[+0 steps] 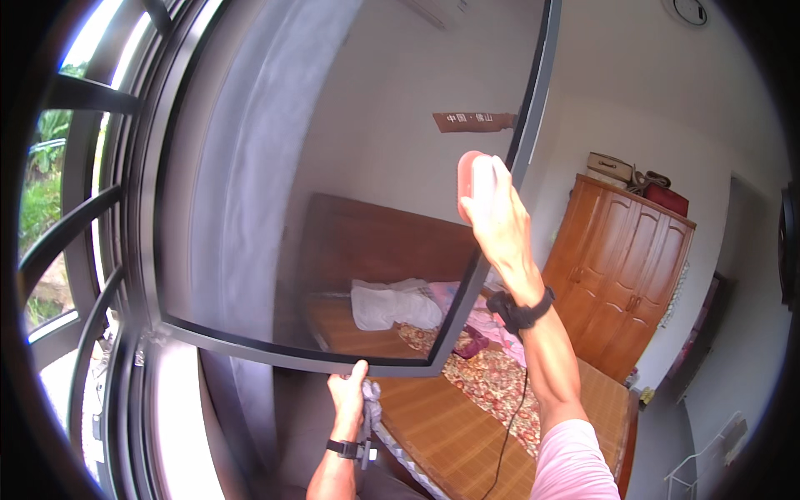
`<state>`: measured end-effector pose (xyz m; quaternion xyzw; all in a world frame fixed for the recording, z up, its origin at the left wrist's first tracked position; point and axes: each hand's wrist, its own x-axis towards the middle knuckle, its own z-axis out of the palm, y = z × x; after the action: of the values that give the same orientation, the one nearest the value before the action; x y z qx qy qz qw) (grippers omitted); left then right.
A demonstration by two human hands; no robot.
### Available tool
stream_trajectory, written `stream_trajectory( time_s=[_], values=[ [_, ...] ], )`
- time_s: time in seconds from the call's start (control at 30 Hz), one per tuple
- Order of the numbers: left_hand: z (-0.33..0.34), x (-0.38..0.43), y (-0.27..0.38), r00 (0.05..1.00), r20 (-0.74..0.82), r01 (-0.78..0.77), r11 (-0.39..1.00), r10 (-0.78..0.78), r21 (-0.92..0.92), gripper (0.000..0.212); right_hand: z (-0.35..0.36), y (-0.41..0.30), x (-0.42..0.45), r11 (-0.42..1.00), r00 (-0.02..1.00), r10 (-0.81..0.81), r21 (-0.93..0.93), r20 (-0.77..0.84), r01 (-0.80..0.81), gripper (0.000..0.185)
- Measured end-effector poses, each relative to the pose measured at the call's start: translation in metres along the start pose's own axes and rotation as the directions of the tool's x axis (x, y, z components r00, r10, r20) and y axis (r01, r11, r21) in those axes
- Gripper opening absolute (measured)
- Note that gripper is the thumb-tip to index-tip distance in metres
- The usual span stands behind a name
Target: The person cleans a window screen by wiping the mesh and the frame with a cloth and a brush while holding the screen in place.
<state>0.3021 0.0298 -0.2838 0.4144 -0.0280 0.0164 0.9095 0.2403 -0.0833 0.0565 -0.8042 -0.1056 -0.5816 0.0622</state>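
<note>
A window screen panel [387,162] in a dark grey frame stands swung inward before me. My right hand [503,219] grips a pink and white scrubbing brush [470,181], its bristle side towards the mesh near the upright frame edge; whether the bristles touch is unclear. My left hand [350,387] holds the bottom rail of the frame, thumb up on it. A crumpled grey cloth [371,403] hangs beside that hand, and I cannot tell how it is held. Both wrists wear black straps. Through the mesh show a bluish curtain and a brown headboard.
On the left are the window's dark bars [69,231] and a bright sill [181,400]. A bed with a woven mat [431,431], bedding and a black cable lies below. A wooden wardrobe [615,275] bearing bags stands right, and a white metal rack [700,456] lower right.
</note>
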Motion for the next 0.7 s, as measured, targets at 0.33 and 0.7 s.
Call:
stream_trajectory(
  time_s=[0.33, 0.7],
  values=[
    [-0.004, 0.010, -0.007, 1.000, -0.023, -0.007, 1.000, 0.007, 0.016, 0.031, 0.017, 0.008, -0.021, 0.999, 0.999, -0.031, -0.037, 0.035, 0.032, 0.071],
    [-0.003, 0.002, -0.004, 1.000, 0.019, -0.003, 1.000, 0.002, 0.025, 0.034, -0.001, -0.005, 0.025, 0.991, 0.978, -0.080, -0.117, -0.192, 0.058, 0.063]
  ],
)
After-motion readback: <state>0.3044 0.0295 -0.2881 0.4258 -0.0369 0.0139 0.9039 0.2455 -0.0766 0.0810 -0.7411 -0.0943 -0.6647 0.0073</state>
